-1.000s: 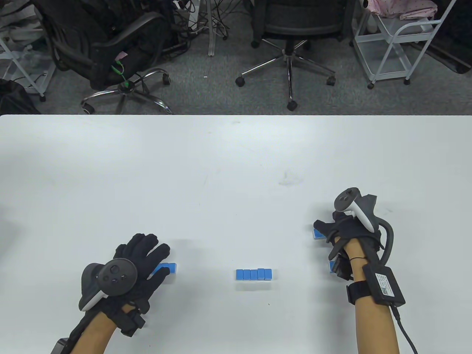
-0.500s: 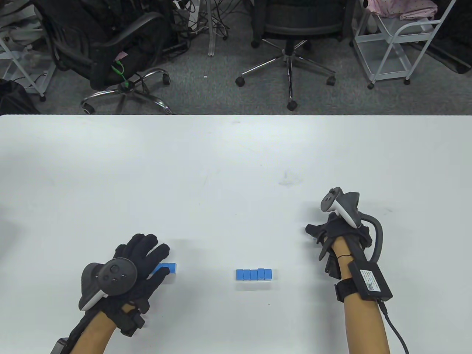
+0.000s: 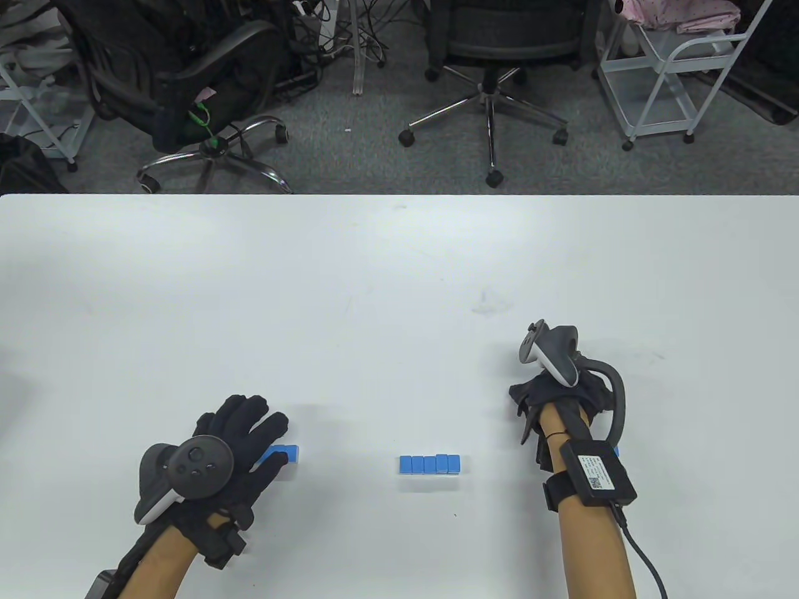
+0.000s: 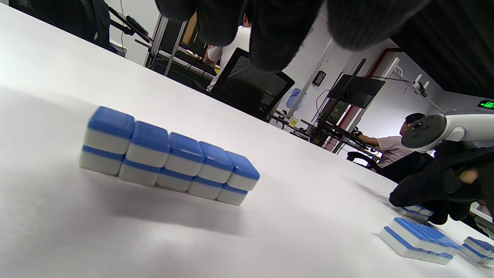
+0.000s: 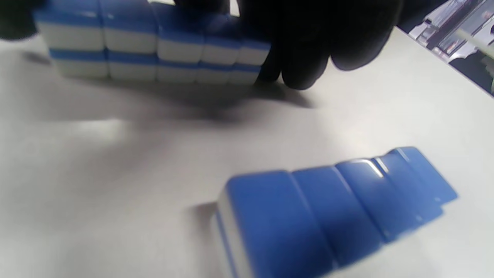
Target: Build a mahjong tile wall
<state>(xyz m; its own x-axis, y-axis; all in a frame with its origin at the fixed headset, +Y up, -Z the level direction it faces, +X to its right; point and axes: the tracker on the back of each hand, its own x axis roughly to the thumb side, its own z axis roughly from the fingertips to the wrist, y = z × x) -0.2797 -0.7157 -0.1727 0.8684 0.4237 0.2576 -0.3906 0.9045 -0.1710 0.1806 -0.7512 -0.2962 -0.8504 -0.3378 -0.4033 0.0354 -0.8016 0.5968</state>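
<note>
A two-high wall of blue-backed tiles [image 3: 429, 463] [image 4: 170, 158], five long, stands at the table's middle near the front. My left hand [image 3: 262, 437] lies flat with straight fingers over a few blue tiles [image 3: 287, 453]. My right hand [image 3: 530, 412] is to the right of the wall, its palm turned down. In the right wrist view its fingers [image 5: 316, 46] curl round the end of a two-high tile row [image 5: 154, 46]. That row is hidden under the hand in the table view.
Another short tile row [image 5: 335, 208] [image 4: 418, 237] lies flat just behind my right hand, showing as a blue sliver [image 3: 617, 450] by the wrist box. One more tile [image 4: 478, 249] lies past it. Office chairs [image 3: 493, 56] and a white cart [image 3: 661, 81] stand beyond the table's far edge.
My right hand has slid left towards the middle wall, taking its tile row along; the blue tiles seen beside it earlier are now covered. The left hand has not moved.
</note>
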